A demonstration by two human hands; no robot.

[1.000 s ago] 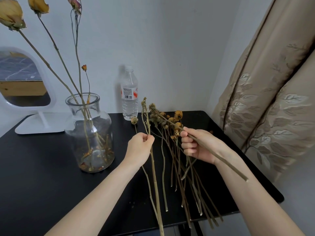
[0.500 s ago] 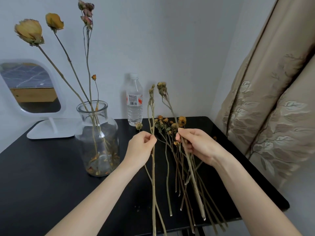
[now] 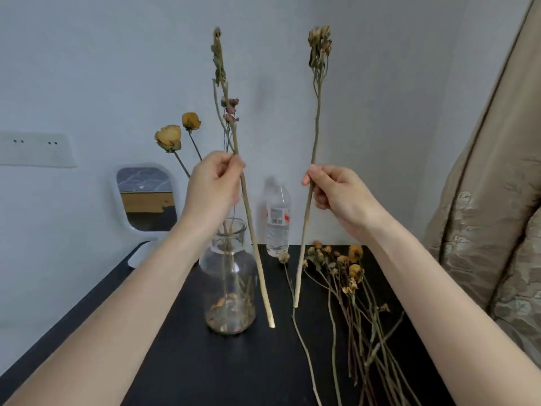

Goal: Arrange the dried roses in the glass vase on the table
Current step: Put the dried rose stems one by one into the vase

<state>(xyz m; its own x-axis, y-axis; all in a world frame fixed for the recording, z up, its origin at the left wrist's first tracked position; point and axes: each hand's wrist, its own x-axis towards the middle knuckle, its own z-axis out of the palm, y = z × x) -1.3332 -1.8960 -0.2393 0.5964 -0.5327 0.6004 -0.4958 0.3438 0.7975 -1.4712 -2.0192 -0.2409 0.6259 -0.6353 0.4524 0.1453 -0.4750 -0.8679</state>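
dried roses point(image 3: 317, 112): left hand point(image 3: 215, 186), right hand point(image 3: 336, 191) (fingertip pinch)

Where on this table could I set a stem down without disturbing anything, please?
Bare tabletop lies left of the glass vase, from the mirror base to the near edge. A narrow strip separates vase and loose stem. Dried roses crowd the right side.

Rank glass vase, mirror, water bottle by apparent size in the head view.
Tied, unranked: glass vase and mirror look alike; vase is nearer, mirror's base partly hidden.
Smallest: water bottle.
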